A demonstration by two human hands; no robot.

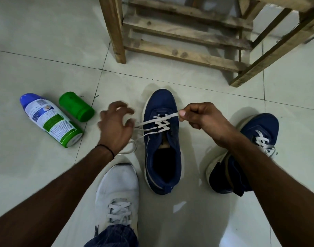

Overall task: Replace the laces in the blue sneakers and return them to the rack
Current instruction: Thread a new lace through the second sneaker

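In the middle of the frame one blue sneaker stands on the pale tiled floor, its toe pointing to the top of the frame. A white lace is threaded through its upper eyelets in a crossing pattern.

The right hand, just right of the shoe's toe part, pinches one end of the lace between thumb and forefinger. The other fingers are curled into the palm, and the lace runs tight from the eyelets to this hand.

The left hand is just left of the shoe and is a little blurred. Its fingers are spread apart and bent. The loose strands of the lace run toward its thumb and lie in loops on the floor under it. It cannot be told if the thumb touches them.

The second blue sneaker lies at the right of the frame, already with a white lace, partly behind the right forearm. The wooden rack stands at the top of the frame, apart from both shoes.

At the left, a spray can lies on its side with a green cap beside it. At the bottom centre is a white shoe on the person's foot.
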